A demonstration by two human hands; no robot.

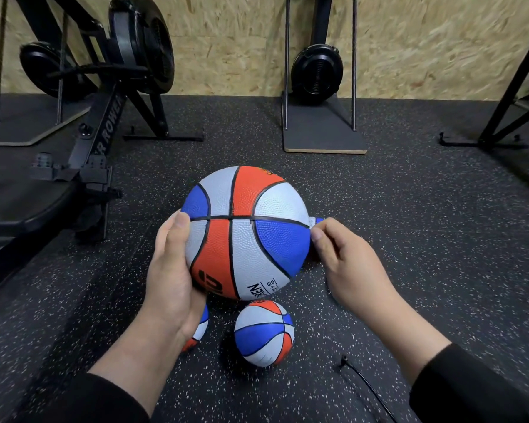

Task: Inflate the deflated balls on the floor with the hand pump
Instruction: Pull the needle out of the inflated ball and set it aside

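1. A thin black cable lies on the speckled floor just under the right forearm. If the arm drops or sweeps back, I judge it could snag the cable.

2. A small ball sits on the floor just below the held one, and a second small ball peeks out from under the left wrist. Both stand loose, so a nudge from wrist or knee could send either rolling away.

3. The left hand cups the big ball from its left side, fingers curled round it and thumb pressed near the black seam. It is the ball's only support; a slack grip on the pebbled rubber would likely let it twist or drop onto the small balls.

4. The right hand sits at the ball's right edge, its fingers bunched in a pinch on a small blue part that shows just past the fingertips, probably the pump's tip. I cannot tell whether it is seated in the valve. If the ball turns while the tip is in, it could bend or pull out.

5. Farther off, a rowing machine stands at left, a likely trap for an escaped ball.
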